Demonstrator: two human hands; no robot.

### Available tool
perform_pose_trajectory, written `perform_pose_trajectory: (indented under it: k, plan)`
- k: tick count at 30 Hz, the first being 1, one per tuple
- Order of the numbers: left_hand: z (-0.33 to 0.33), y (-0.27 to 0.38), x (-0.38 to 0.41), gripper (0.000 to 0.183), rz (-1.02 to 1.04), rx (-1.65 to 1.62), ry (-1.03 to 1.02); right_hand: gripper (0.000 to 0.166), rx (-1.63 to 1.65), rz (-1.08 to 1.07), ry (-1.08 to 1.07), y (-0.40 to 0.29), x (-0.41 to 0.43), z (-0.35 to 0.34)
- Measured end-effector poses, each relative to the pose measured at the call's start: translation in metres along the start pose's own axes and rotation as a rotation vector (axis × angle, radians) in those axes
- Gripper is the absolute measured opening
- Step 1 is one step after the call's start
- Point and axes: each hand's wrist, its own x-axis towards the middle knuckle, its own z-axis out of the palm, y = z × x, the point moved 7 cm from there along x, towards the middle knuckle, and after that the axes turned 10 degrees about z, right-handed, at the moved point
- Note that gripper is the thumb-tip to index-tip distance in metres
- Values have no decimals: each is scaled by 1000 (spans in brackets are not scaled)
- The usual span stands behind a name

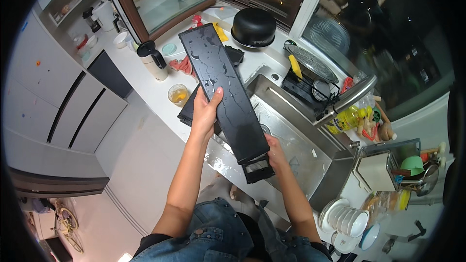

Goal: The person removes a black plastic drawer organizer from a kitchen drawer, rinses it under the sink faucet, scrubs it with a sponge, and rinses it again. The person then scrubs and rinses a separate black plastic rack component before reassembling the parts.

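A long black rectangular panel, beaded with water, is held at a slant over the counter and the sink's near edge. My left hand grips its left side, with the thumb on top. At the lower right end my right hand holds on, its fingers partly hidden behind. A black frame-like end piece shows under the panel's lower end; whether the two are joined I cannot tell. Another black piece lies on the counter behind my left hand. The stainless steel sink is to the right, its bottom wet.
On the counter stand a glass of yellowish liquid, a cream thermal jug and an upturned black pot. A faucet reaches over the sink's far side. Stacked white bowls sit at the right.
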Motion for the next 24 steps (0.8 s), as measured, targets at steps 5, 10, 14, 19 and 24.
perform_pose_trajectory:
  k: [5,10,14,19,24]
  plan:
    - [8,-46,-11,36,-93,-43,-44,22,-79,65,273,-27,-33,-56]
    - [17,-103,-33,41,-234,-142,-66,24,-112,55,377,-31,-55,-81]
    - [18,-133,-61,44,-351,-299,-138,27,-89,38,321,-41,-70,-86]
    - [12,-141,-80,48,-402,-369,-214,29,-68,52,257,-49,-69,-83]
    - [8,-145,-84,52,-419,-352,-234,30,-16,30,214,-58,-60,-80]
